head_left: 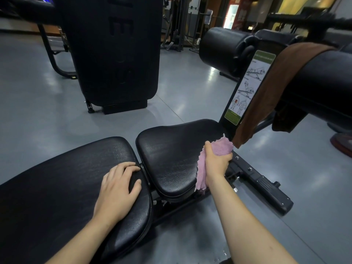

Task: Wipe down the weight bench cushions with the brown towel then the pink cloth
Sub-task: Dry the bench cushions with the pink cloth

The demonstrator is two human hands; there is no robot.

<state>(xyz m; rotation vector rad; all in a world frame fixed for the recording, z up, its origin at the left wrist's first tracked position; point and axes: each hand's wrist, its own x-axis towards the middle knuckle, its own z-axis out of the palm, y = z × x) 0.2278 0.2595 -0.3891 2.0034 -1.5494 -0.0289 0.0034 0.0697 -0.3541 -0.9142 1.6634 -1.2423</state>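
Two hands work low in frame: the right hand [216,161] has its grip clamped on the pink cloth [221,147] at the seat cushion [171,155] edge; left hand [119,189] rests flat, fingers relaxed. Bunched cloth may miss patches; brown towel [270,86] hangs upper right.

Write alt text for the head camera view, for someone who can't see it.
A person's right hand grips a pink cloth against the right edge of a black bench seat cushion, while the left hand rests on the end of the longer back cushion. A brown towel hangs over a padded roller behind.
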